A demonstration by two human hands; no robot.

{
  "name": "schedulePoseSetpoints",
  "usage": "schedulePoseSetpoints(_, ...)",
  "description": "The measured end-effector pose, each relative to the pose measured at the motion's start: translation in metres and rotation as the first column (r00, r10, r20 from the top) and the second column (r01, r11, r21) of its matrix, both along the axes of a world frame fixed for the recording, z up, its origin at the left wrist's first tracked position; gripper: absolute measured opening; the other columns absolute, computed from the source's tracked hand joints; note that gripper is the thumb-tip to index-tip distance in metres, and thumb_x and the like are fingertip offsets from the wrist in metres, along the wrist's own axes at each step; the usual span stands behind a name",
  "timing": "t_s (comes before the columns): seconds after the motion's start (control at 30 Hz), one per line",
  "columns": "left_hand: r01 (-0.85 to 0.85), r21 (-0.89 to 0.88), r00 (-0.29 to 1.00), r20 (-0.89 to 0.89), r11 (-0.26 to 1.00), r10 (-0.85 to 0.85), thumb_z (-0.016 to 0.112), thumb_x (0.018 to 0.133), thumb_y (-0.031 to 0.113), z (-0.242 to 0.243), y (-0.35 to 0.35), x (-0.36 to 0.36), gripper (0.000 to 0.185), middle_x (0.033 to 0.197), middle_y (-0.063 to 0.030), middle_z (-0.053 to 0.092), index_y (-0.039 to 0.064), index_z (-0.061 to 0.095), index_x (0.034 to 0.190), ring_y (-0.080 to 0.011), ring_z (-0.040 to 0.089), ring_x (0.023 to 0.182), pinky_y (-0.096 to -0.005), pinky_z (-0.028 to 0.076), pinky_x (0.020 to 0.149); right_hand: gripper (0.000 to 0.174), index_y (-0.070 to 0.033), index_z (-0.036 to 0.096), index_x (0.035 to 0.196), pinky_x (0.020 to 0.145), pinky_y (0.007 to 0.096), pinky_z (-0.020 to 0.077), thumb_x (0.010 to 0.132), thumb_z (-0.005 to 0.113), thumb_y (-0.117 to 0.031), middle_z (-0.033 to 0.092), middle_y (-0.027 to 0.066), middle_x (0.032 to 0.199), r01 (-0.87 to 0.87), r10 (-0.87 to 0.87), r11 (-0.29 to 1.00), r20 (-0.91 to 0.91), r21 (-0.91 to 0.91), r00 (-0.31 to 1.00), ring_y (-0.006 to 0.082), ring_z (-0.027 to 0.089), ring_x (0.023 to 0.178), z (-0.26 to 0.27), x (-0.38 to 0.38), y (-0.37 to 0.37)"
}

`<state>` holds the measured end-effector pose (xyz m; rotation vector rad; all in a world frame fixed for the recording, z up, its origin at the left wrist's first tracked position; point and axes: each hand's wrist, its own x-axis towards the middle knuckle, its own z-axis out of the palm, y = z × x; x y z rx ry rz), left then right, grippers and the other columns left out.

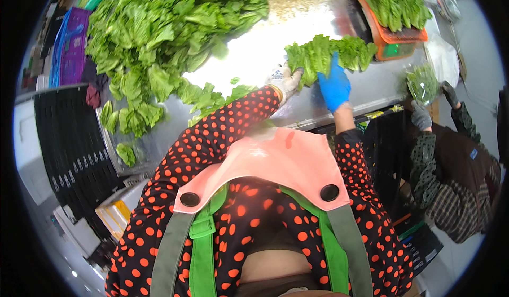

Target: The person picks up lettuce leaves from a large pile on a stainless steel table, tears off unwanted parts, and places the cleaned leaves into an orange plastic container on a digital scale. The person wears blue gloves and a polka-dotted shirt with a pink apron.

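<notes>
My left hand (284, 80), in a whitish work glove, is at the left end of a row of leafy lettuce (314, 56) on the metal table (254, 54); its thumb lies against the leaves. My right hand (335, 84), in a blue glove, touches the near side of the same row, one finger stretched over the leaves. Whether either hand grips the lettuce cannot be told. At the row's right end stands an orange scale (399, 38) with a bunch of lettuce (397, 9) on its tray. A large heap of lettuce (171, 30) covers the table's left part.
Loose leaves (214, 100) lie between the heap and my left sleeve. To the right, a co-worker's gloved hands (421, 116) are at a clear bag of greens (422, 83) by the table's edge. A purple crate (73, 46) and a black crate (71, 130) are at the left.
</notes>
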<state>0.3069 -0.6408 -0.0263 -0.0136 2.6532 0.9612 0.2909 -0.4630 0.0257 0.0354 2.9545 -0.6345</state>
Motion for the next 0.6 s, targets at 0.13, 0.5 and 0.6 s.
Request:
schedulePoseSetpoints(0.13,-0.534,0.485,0.841,0.393,0.693,0.373,0.065,0.088,0.019,0.022,-0.011,0.007,0.06,0.103,-0.0166,0.064,0.008,0.038,0.14,-0.0282,0.065,0.089,-0.0374,0.054,0.075,0.073,-0.003,0.028,0.149,0.081,0.0408,0.0507,0.087,0.064,-0.018,0.063,0.0198,0.114,0.036,-0.051,0.985,-0.084,-0.17,0.995,0.0328,0.063,0.097,0.013,0.021,0.003)
schedulePoseSetpoints(0.5,-0.59,0.617,0.802,0.369,0.521,0.47,0.069,0.084,0.014,0.092,-0.121,0.059,0.057,0.094,-0.0097,0.068,0.002,0.048,0.136,-0.014,0.064,0.068,-0.0283,0.054,0.059,0.095,-0.008,0.027,0.15,0.087,0.0366,0.0503,0.072,0.08,-0.02,0.048,0.0175,0.137,-0.291,0.405,0.854,0.202,-0.431,0.892,0.0285,0.059,0.104,0.03,0.085,-0.067)
schedulePoseSetpoints(0.6,-0.478,0.178,0.869,-0.047,0.86,0.492,0.076,0.078,0.028,0.09,-0.194,0.074,0.072,0.111,-0.016,0.064,-0.002,0.046,0.137,-0.0219,0.062,0.098,-0.0337,0.053,0.084,0.118,0.003,0.013,0.149,0.092,0.0432,0.0498,0.062,0.084,-0.033,0.026,0.0277,0.151,-0.52,0.546,0.838,0.271,-0.167,0.793,0.0415,0.054,0.117,0.02,0.086,-0.086)
